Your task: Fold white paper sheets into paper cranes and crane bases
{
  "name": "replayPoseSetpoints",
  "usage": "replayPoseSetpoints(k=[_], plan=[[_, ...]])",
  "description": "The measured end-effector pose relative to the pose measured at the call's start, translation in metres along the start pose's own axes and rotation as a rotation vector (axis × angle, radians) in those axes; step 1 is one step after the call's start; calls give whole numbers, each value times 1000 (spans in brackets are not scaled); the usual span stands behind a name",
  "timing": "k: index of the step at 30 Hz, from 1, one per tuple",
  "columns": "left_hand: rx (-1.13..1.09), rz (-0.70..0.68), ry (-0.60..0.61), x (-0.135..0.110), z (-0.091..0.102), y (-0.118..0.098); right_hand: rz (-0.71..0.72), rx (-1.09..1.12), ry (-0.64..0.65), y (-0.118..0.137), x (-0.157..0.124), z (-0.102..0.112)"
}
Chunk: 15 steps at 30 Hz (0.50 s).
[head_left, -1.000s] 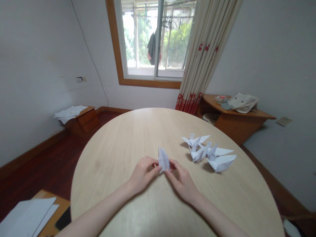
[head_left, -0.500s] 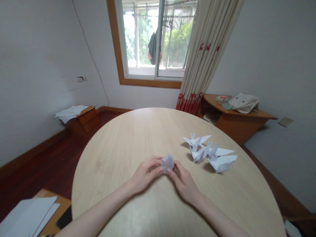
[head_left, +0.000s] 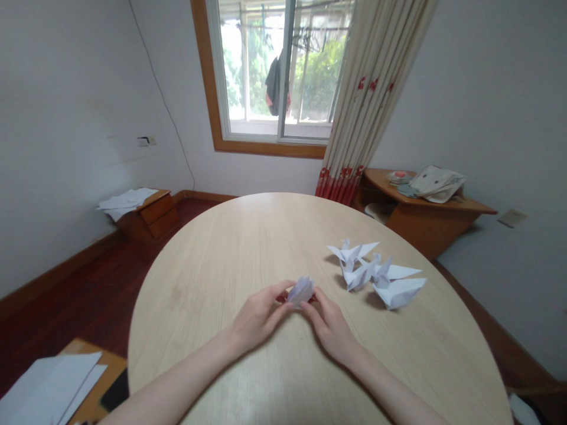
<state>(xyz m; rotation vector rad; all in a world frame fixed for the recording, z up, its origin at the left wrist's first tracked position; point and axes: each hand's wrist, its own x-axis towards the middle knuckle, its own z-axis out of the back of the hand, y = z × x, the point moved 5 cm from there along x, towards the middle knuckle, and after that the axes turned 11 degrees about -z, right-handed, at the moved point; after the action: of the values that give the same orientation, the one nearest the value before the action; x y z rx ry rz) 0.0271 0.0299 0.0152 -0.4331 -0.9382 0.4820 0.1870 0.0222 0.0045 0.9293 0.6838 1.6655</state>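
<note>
A small piece of folded white paper [head_left: 301, 290] is pinched between both my hands just above the round, light wooden table [head_left: 230, 248]. My left hand [head_left: 259, 316] grips its left side with thumb and fingers closed. My right hand [head_left: 330, 327] holds its right side the same way. To the right of my hands, three finished white paper cranes [head_left: 376, 273] lie together on the table.
Sheets of white paper [head_left: 48, 386] lie on a low wooden surface at the bottom left. A wooden desk [head_left: 425, 209] with a bag stands at the right wall. A small cabinet [head_left: 148, 212] with papers sits at the left, under the window.
The folded paper stood upright and pointed a second ago; it has been tipped and pressed lower between my fingers. Both hands stay in nearly the same spot.
</note>
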Motion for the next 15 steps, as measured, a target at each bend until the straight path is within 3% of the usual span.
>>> replayPoseSetpoints(k=[8,15], plan=[[144,-74,-9,4,3,-6,74,2,-17,10,3,5],[56,178,-20,1,0,5,59,34,19,10,2,2]])
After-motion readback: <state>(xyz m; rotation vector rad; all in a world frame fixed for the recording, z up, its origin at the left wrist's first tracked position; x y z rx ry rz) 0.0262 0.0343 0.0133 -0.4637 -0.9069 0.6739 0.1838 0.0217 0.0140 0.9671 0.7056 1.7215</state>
